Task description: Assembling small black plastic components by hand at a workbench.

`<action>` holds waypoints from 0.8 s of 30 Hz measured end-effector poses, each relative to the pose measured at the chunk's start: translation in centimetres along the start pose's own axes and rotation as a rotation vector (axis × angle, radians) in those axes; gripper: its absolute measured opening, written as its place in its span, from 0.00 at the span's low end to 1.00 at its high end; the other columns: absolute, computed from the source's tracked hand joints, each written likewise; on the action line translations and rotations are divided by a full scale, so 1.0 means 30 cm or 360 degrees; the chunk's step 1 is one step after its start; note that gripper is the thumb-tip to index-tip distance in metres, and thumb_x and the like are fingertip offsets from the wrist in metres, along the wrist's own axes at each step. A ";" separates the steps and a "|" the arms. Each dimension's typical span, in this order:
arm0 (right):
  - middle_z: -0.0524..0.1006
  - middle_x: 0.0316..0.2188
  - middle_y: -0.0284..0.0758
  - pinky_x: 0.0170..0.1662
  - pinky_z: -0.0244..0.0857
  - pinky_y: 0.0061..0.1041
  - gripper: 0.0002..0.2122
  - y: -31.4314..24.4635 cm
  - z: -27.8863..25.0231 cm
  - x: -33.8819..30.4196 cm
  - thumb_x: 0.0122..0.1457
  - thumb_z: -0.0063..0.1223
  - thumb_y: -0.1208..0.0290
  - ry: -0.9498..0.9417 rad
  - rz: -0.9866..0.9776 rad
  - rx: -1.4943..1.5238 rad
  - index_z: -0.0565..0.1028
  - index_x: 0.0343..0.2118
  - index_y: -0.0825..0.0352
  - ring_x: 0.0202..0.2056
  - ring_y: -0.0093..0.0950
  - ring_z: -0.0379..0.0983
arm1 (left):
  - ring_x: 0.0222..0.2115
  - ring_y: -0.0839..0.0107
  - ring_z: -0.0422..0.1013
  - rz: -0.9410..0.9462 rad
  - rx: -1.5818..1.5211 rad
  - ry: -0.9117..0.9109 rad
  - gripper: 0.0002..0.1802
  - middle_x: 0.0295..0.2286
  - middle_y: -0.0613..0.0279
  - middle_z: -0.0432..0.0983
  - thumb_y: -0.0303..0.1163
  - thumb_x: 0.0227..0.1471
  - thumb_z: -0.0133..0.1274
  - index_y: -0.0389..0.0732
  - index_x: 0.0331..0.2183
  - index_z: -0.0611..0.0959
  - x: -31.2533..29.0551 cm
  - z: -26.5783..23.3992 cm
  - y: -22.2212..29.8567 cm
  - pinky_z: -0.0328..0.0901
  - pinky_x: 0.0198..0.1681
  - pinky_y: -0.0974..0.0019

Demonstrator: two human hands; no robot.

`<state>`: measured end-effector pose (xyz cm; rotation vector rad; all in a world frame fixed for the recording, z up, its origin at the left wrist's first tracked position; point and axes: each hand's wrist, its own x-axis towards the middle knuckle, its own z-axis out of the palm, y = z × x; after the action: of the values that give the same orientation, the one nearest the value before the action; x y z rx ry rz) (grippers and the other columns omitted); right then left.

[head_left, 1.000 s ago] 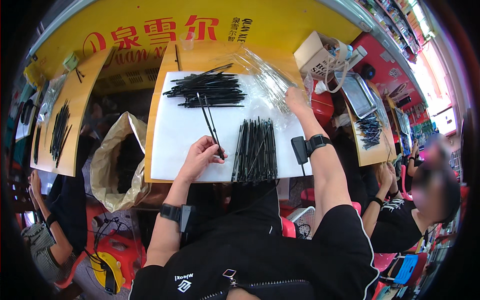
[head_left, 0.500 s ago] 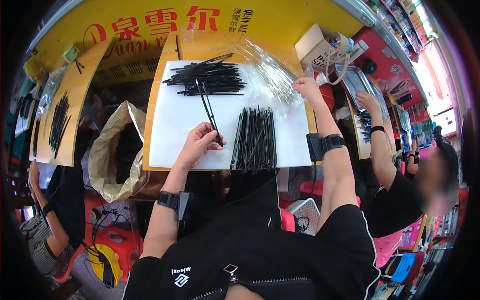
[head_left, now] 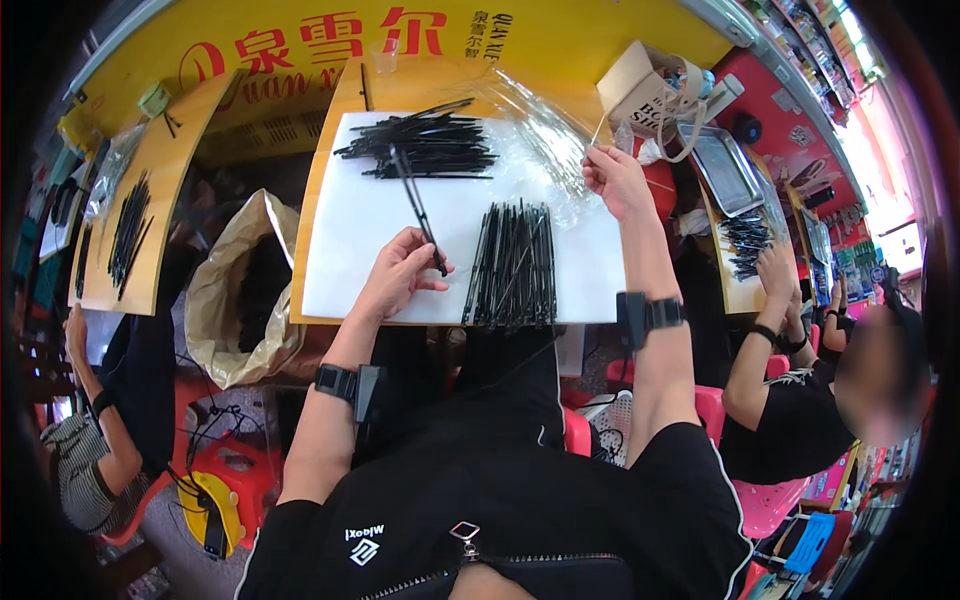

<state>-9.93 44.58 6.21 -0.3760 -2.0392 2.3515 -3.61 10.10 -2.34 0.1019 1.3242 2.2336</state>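
Observation:
My left hand (head_left: 400,272) is closed in a pinch on a pair of slim black sticks (head_left: 408,188), held upright and tilted above the white sheet (head_left: 345,255). At the right edge my right hand (head_left: 614,178) pinches a thin pale stick (head_left: 599,130) that points upward. Beside it lies a clear plastic bag (head_left: 548,140) with many thin clear sticks in it. A loose pile of black sticks (head_left: 425,145) lies at the far side of the sheet. Nearer me, a row of black sticks (head_left: 512,265) lies side by side, close to the front edge.
An open brown paper sack (head_left: 215,320) stands left of my table. A cardboard box (head_left: 640,92) and a clear cup (head_left: 384,56) stand at the back. Co-workers sit on both sides; the right one's hand (head_left: 775,272) is at a black pile (head_left: 745,242) near a metal tray (head_left: 722,165).
A thin pale stick now shows upright in my right hand, at the bag. My left hand still holds the black sticks. The right co-worker's hand has moved from the tray down to the black pile.

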 end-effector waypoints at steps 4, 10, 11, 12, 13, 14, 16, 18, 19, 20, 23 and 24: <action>0.73 0.24 0.31 0.27 0.67 0.17 0.06 0.083 0.082 -0.178 0.56 0.53 0.71 0.0041 0.0007 0.0260 0.71 0.33 0.67 0.24 0.20 0.71 | 0.30 0.74 0.71 0.0008 0.0568 -0.0140 0.07 0.30 0.62 0.69 0.27 0.56 0.45 0.37 0.38 0.71 -0.030 0.069 0.031 0.73 0.28 0.70; 0.76 0.28 0.36 0.30 0.71 0.18 0.05 0.235 0.166 -0.408 0.56 0.51 0.77 0.0071 -0.0143 0.0502 0.72 0.36 0.68 0.27 0.24 0.76 | 0.31 0.75 0.71 0.0473 0.1339 -0.0388 0.09 0.30 0.61 0.70 0.25 0.53 0.49 0.34 0.38 0.74 -0.120 0.205 0.102 0.72 0.32 0.71; 0.77 0.28 0.36 0.30 0.71 0.18 0.05 0.241 0.187 -0.441 0.56 0.51 0.77 0.0081 -0.0176 0.0496 0.72 0.35 0.68 0.27 0.24 0.76 | 0.31 0.75 0.71 0.0566 0.1395 -0.0414 0.09 0.30 0.61 0.71 0.25 0.53 0.49 0.34 0.38 0.75 -0.128 0.220 0.102 0.72 0.33 0.71; 0.77 0.28 0.37 0.29 0.71 0.18 0.04 0.244 0.208 -0.470 0.56 0.51 0.76 0.0090 -0.0209 0.0489 0.72 0.35 0.68 0.27 0.24 0.76 | 0.31 0.75 0.71 0.0562 0.1398 -0.0420 0.09 0.30 0.61 0.71 0.25 0.53 0.49 0.34 0.38 0.75 -0.140 0.236 0.098 0.72 0.33 0.71; 0.77 0.28 0.37 0.29 0.71 0.18 0.04 0.244 0.230 -0.498 0.57 0.51 0.76 0.0109 -0.0203 0.0531 0.73 0.34 0.68 0.27 0.23 0.76 | 0.31 0.75 0.72 0.0324 0.1093 -0.0321 0.09 0.29 0.61 0.71 0.26 0.53 0.50 0.34 0.38 0.75 -0.158 0.249 0.091 0.72 0.33 0.71; 0.77 0.28 0.37 0.29 0.71 0.18 0.04 0.243 0.237 -0.519 0.57 0.51 0.76 0.0109 -0.0200 0.0538 0.73 0.34 0.68 0.27 0.23 0.76 | 0.31 0.75 0.73 0.0092 0.0784 -0.0218 0.09 0.29 0.61 0.72 0.27 0.53 0.50 0.34 0.38 0.75 -0.175 0.263 0.087 0.72 0.33 0.72; 0.78 0.28 0.38 0.28 0.72 0.18 0.03 0.241 0.248 -0.555 0.57 0.51 0.76 0.0009 -0.0189 0.0704 0.73 0.33 0.68 0.26 0.23 0.76 | 0.29 0.73 0.74 -0.0025 0.0652 -0.0122 0.08 0.28 0.61 0.73 0.29 0.54 0.50 0.35 0.36 0.74 -0.206 0.280 0.084 0.72 0.33 0.73; 0.78 0.27 0.39 0.28 0.71 0.17 0.03 0.233 0.262 -0.597 0.56 0.52 0.75 -0.0042 -0.0174 0.0765 0.73 0.33 0.68 0.25 0.23 0.76 | 0.29 0.72 0.75 -0.0198 0.0232 -0.0108 0.08 0.28 0.62 0.74 0.30 0.55 0.49 0.36 0.35 0.73 -0.237 0.279 0.068 0.72 0.32 0.74; 0.78 0.27 0.39 0.28 0.72 0.18 0.03 0.230 0.268 -0.620 0.56 0.52 0.75 -0.0064 -0.0152 0.0793 0.73 0.33 0.68 0.25 0.23 0.76 | 0.30 0.69 0.76 -0.0243 0.0075 -0.0179 0.07 0.28 0.61 0.74 0.30 0.56 0.48 0.37 0.35 0.73 -0.246 0.272 0.051 0.73 0.32 0.74; 0.78 0.26 0.39 0.28 0.72 0.18 0.03 0.229 0.274 -0.639 0.56 0.52 0.75 -0.0086 -0.0130 0.0821 0.73 0.33 0.68 0.25 0.22 0.76 | 0.30 0.69 0.76 -0.0238 0.0078 -0.0166 0.07 0.28 0.61 0.74 0.30 0.56 0.48 0.37 0.35 0.73 -0.256 0.269 0.038 0.73 0.32 0.74; 0.78 0.25 0.39 0.28 0.72 0.18 0.04 0.235 0.285 -0.673 0.56 0.53 0.75 -0.0088 -0.0103 0.0788 0.73 0.32 0.67 0.24 0.23 0.76 | 0.33 0.63 0.76 -0.0399 -0.0277 -0.0251 0.07 0.27 0.61 0.73 0.30 0.56 0.47 0.35 0.34 0.73 -0.281 0.291 0.022 0.74 0.32 0.76; 0.78 0.25 0.39 0.28 0.72 0.18 0.04 0.239 0.282 -0.679 0.56 0.53 0.75 -0.0094 -0.0105 0.0793 0.73 0.32 0.67 0.24 0.23 0.76 | 0.33 0.63 0.76 -0.0395 -0.0272 -0.0247 0.07 0.27 0.61 0.73 0.30 0.56 0.47 0.35 0.34 0.73 -0.290 0.296 0.017 0.74 0.32 0.76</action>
<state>9.37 31.96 3.84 -0.2215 -1.3769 2.7300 6.50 12.78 4.40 0.0448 1.0022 2.0718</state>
